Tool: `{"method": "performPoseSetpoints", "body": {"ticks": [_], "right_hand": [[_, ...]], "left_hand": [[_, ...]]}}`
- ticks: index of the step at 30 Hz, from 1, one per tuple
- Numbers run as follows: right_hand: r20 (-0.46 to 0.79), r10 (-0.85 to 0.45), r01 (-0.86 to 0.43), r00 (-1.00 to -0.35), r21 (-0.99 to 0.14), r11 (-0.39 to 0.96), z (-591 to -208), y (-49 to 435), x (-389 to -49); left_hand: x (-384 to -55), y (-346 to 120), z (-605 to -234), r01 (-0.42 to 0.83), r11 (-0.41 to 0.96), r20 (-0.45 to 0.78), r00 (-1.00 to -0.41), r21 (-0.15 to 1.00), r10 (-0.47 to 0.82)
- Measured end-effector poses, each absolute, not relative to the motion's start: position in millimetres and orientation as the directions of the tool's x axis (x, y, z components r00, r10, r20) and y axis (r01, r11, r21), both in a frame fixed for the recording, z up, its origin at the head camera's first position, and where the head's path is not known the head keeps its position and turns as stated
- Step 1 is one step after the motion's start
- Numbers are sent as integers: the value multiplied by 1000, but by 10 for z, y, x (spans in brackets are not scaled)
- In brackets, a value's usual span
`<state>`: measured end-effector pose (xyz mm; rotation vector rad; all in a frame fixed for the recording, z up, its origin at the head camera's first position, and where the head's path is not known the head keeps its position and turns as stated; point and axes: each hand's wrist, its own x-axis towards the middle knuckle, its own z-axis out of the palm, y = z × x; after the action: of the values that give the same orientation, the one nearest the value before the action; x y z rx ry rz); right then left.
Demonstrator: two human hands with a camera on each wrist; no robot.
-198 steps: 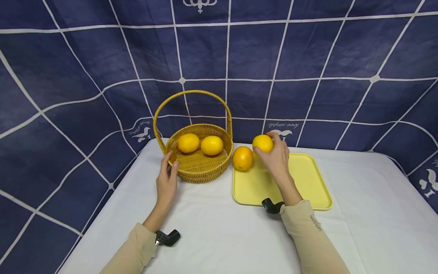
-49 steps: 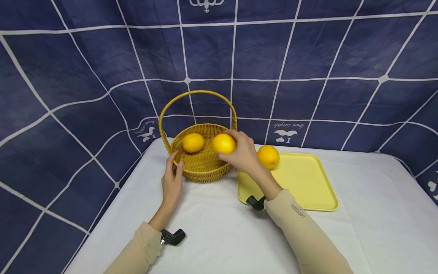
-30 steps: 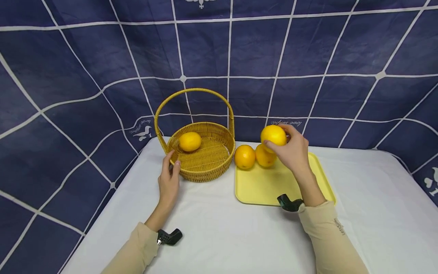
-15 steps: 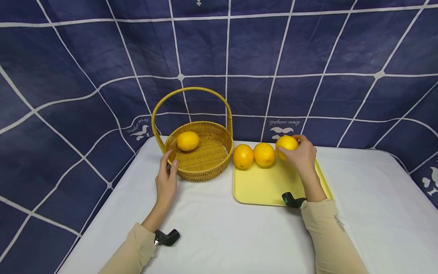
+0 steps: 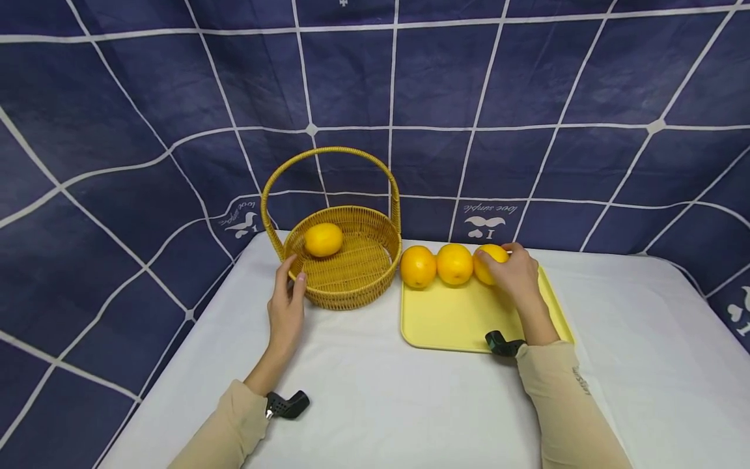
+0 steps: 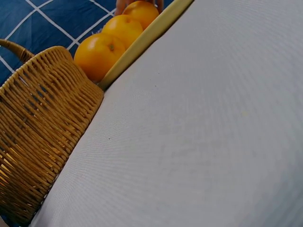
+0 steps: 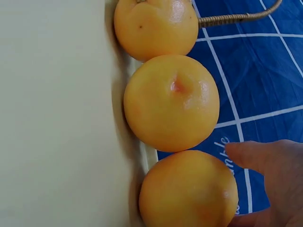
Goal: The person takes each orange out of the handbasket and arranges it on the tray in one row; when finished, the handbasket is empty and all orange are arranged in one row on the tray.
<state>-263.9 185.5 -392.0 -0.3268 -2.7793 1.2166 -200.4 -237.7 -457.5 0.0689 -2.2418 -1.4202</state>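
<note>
One orange lies in the left part of the wicker basket, which has a tall arched handle. My left hand rests its fairly straight fingers and thumb on the basket's near left rim. On the yellow tray, three oranges form a row along the far edge: a left orange, a middle orange and a right orange. My right hand holds the right orange, thumb in front and fingers behind. In the right wrist view one finger stands off that orange.
A white cloth covers the table under the basket and tray. Dark blue curtain with white lines hangs right behind both and along the left side. The basket handle rises above the rim. Wrist cameras stick out from both forearms.
Two oranges have left the basket since the oldest frame. Most recently my right hand carried one from the basket to the tray and lowered it beside the middle orange. My left hand stayed at the basket.
</note>
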Motion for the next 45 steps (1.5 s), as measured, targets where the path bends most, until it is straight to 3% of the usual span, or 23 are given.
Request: {"method": "performPoseSetpoints", "body": {"ticks": [6, 15, 26, 36, 45], "right_hand": [[30, 233, 139, -972, -726, 674, -3885, 1851, -2631], [188, 166, -17, -968, -709, 705, -3744, 1716, -2579], [275, 39, -163, -961, -673, 721, -3520, 1425, -2472], [228, -131, -254, -965, -679, 689, -3438, 943, -2486], [278, -280, -394, -919, -653, 646, -3336, 535, -2519]], "left_hand": [[-2002, -2379, -4569, 200, 467, 364, -885, 861, -292], [-1990, -2394, -4570, 200, 467, 365, -883, 861, -294], [-1983, -2398, -4555, 209, 457, 368, -882, 865, -293], [-1975, -2412, -4594, 193, 468, 363, -880, 863, -307], [-1998, -2369, -4586, 201, 450, 364, -879, 870, -310]]}}
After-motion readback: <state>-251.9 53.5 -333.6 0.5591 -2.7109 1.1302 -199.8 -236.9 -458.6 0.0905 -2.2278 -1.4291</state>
